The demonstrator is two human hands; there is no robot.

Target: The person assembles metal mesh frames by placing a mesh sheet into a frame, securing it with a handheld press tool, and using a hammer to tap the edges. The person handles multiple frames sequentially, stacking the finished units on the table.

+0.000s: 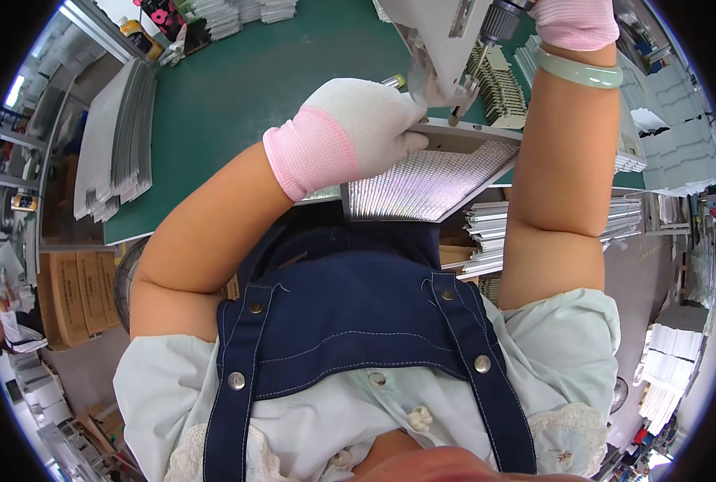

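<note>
My left hand (370, 124), in a white knit glove with a pink cuff, grips the edge of a silver panel (410, 183). The panel has a dimpled, shiny face and a pale rim, and it juts past the bench's near edge. Close by the fingertips, the grey machine head (446, 40) with a clear guard (432, 80) and a thin metal rod (456, 108) comes down over the panel's far rim. My right hand (576, 22), also gloved, is raised beside a dark cylinder (501, 20) on the machine; its fingers are cut off by the top edge.
The green bench (205, 120) carries a stack of flat white pieces (117, 145) at left and a row of small beige parts (498, 88) behind the machine. Long silver strips (486, 233) lie below the bench at right. Brown cartons (73, 297) stand on the floor at left.
</note>
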